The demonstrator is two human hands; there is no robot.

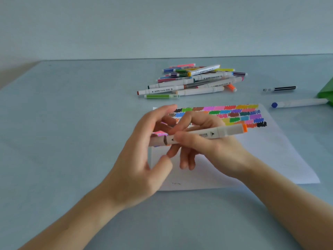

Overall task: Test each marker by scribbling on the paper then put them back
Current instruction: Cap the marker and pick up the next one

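A pale blue-grey table fills most of the view, and behind it a plain wall of nearly the same colour stands up. The surface is smooth and matte, with soft light and weak shadows.

The paper lies flat on the table, near the middle. Its far part is covered with rows of short scribbles in many colours; its near part is mostly white.

Above the paper, both hands hold one marker. The marker is white-bodied, with an orange end that points to the right, and it lies almost level. The right hand curls around the middle of the body, the thumb on the near side. The left hand meets the left end of the marker; its fingers are bent around that end, which is blurred, so I cannot tell if a cap is on or off there.

Behind the paper, a pile of markers lies loosely on the table. To the right of the paper, well apart from the pile, a black pen and a white pen with a blue end lie alone. Further right of the paper, at the edge of the view, a green thing is partly cut off.
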